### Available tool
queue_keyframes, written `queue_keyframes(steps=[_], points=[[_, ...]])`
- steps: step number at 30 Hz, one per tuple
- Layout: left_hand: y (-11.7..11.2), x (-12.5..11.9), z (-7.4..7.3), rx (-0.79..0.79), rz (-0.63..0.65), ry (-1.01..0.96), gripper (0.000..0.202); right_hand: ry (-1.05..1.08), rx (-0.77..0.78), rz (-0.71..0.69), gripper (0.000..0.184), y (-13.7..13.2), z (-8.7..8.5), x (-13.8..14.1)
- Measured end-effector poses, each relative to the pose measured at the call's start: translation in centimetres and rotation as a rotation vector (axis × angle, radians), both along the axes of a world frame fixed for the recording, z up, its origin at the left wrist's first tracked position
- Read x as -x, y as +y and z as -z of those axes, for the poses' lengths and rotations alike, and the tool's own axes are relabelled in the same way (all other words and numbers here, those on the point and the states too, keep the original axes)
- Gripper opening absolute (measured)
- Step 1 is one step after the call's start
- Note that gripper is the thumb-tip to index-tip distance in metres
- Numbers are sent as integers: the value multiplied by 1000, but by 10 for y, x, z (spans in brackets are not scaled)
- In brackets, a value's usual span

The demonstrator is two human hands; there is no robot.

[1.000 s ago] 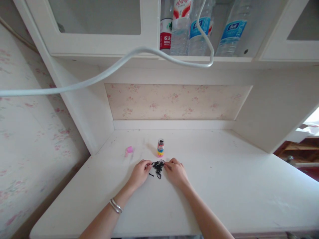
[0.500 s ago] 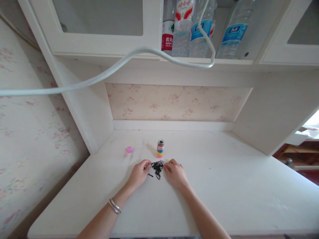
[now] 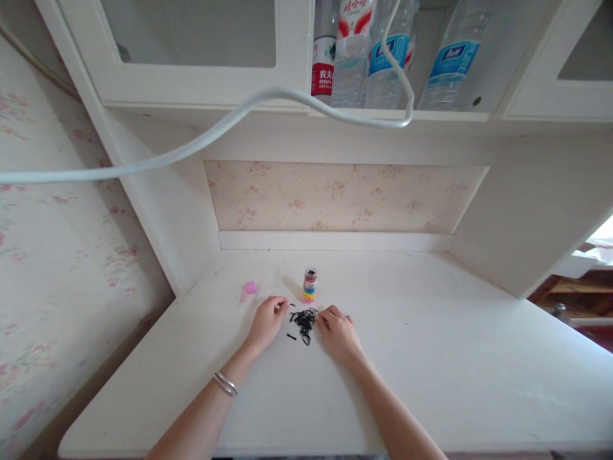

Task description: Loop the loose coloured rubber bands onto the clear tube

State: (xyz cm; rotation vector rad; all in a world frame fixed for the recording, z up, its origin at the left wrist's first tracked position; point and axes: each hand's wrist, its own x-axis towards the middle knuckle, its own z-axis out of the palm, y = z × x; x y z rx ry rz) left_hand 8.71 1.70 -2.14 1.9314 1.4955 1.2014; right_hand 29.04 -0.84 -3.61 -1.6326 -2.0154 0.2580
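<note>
A loose pile of small black rubber bands (image 3: pixel 304 322) lies on the white desk between my hands. My left hand (image 3: pixel 269 319) is at the pile's upper left, thumb and forefinger pinched on one black rubber band (image 3: pixel 292 305) whose end pokes out. On the other side, my right hand (image 3: pixel 336 330) has its fingers closed against the pile's right edge; what is between them is hidden. A small clear jar (image 3: pixel 310 285) with coloured bands and some black ones at the top stands upright and uncapped just behind the pile. One stray band (image 3: pixel 291 337) lies left of the pile.
A pink cap (image 3: pixel 249 287) lies left of the jar on the white desk (image 3: pixel 431 383). Overhead, a white cable (image 3: pixel 215 131) hangs across the view before a cabinet holding several plastic bottles (image 3: pixel 352 57). Side panels and a papered back wall (image 3: pixel 335 198) bound the desk.
My left hand has moved slightly up and away from the pile, with a black band in its pinch. My right hand stays almost in place at the pile's edge.
</note>
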Motion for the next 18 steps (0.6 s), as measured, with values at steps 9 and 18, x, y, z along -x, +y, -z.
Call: queue_keyframes(steps=[9,18], points=[[26,-33,-56,-169,23,-52,26,111,-57,87,29,1,5,-1],[59,-50,-71,-253,8,75,19,166,-88,73,28,3,9,-5]])
